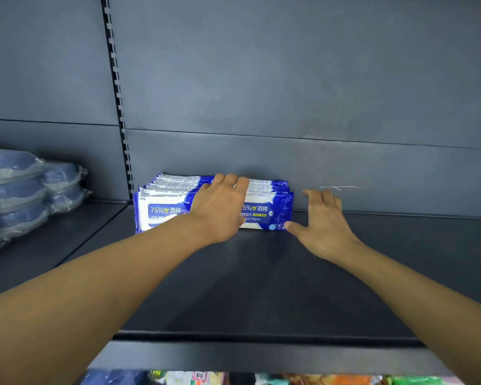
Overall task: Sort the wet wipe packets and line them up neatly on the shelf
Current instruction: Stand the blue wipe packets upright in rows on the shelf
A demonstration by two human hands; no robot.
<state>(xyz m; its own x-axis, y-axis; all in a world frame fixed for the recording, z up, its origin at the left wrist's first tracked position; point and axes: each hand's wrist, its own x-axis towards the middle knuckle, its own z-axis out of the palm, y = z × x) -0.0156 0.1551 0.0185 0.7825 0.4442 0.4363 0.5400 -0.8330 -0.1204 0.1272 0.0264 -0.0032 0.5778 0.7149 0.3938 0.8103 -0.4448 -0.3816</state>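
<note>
The row of wet wipe packets [214, 202] stands on edge against the shelf [261, 287] back, under my flat, unclenched left hand [220, 209], so I'd press lightly there while my open right hand [321, 220] squares their end.

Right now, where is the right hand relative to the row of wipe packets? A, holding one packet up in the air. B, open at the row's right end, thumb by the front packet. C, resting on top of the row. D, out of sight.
B: the right hand is spread open at the right end of the wipe packets, while the left hand lies on top.
</note>
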